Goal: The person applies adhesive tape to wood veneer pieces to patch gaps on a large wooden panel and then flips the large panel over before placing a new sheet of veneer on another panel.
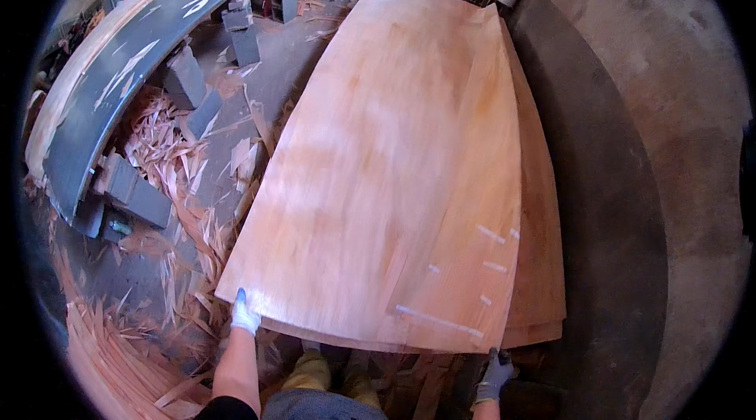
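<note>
A large sheet of pale wood veneer [378, 152] stretches away in front of me, with several short white tape strips near its near right corner. My left hand [246, 314], in a whitish-blue glove, grips its near left corner, thumb on top and the other fingers hidden beneath. At the near right corner my right hand [494, 377], in a grey glove, closes on the same sheet's edge. Under it lies another veneer sheet [539, 262], which sticks out along the right side.
To the left, a long dark panel [134, 81] rests on grey blocks [185, 77]. Veneer scraps [169, 140] litter the floor beneath it, and long strips [118, 365] are heaped at lower left. A concrete wall [661, 65] runs along the right.
</note>
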A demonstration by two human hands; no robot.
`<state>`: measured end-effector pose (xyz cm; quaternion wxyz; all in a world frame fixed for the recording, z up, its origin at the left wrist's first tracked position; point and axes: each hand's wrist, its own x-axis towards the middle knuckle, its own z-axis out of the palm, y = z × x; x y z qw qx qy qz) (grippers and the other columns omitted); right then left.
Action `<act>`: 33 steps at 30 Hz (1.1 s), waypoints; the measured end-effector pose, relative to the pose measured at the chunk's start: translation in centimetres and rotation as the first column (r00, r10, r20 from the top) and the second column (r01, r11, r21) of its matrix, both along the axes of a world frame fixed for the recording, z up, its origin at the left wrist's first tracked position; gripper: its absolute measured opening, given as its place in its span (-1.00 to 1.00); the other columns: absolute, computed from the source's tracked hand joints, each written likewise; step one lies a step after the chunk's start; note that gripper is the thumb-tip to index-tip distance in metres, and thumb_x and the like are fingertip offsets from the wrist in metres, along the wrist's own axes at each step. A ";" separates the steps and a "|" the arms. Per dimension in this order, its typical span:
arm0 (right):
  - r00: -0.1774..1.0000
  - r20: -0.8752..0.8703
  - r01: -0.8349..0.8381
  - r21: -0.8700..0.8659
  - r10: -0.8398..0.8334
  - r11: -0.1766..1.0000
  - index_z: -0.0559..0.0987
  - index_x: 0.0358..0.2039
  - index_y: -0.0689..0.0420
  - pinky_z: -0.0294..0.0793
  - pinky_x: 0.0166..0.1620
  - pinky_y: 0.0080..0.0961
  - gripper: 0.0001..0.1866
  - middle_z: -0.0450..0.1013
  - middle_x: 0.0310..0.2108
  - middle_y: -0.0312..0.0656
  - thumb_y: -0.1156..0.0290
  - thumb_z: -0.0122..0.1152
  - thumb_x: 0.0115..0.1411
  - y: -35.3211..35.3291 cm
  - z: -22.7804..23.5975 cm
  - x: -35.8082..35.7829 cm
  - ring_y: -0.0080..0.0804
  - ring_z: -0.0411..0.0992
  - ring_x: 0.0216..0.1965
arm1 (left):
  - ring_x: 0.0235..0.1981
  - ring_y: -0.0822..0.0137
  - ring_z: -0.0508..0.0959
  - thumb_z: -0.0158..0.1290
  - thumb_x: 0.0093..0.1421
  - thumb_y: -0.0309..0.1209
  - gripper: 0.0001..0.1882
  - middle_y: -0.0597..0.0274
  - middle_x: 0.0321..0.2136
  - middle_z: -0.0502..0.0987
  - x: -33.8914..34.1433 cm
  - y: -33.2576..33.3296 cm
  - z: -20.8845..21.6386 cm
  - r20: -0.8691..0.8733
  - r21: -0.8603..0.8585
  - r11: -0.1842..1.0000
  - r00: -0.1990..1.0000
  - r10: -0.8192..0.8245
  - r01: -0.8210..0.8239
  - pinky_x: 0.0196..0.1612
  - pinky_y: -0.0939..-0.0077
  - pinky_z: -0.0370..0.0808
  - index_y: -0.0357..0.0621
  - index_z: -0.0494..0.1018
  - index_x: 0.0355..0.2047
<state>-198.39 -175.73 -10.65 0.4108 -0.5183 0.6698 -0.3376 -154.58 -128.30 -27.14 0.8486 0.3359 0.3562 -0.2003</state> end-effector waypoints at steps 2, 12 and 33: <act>0.999 -0.041 -0.033 -0.186 0.026 0.982 0.52 -0.51 0.18 0.27 -0.63 -0.61 -0.88 0.42 -0.60 -0.33 0.51 0.33 0.08 -2.3 -0.6 1.6 -0.61 0.29 -0.65 | 0.15 0.03 0.33 0.05 0.23 -0.06 -0.38 0.12 0.16 0.34 2.2 -1.2 -0.5 -0.029 -0.058 0.998 0.999 -0.031 0.029 0.22 -0.04 0.26 -0.12 0.24 0.20; 0.997 -0.043 -0.059 0.017 0.060 0.998 0.54 -0.40 0.18 0.23 -0.60 -0.60 -0.85 0.41 -0.58 -0.36 0.44 0.34 0.07 -6.7 -0.7 2.7 -0.61 0.25 -0.65 | 0.16 0.10 0.34 0.03 0.24 -0.06 -0.40 0.26 0.17 0.34 1.5 -3.5 -2.1 -0.119 0.100 0.994 0.992 -0.035 0.047 0.20 0.01 0.28 0.02 0.22 0.22; 0.926 0.113 -0.367 0.063 0.359 0.928 0.47 -0.15 0.20 0.36 -0.55 -0.53 -0.80 0.41 -0.45 -0.26 0.45 0.15 0.22 -13.7 -12.2 -10.7 -0.50 0.35 -0.57 | -0.01 -0.05 0.49 0.09 0.22 -0.24 -0.53 0.01 -0.01 0.45 -4.6 -6.1 0.8 -0.173 0.485 0.859 0.981 -0.090 0.164 0.01 0.01 0.45 -0.11 0.30 0.09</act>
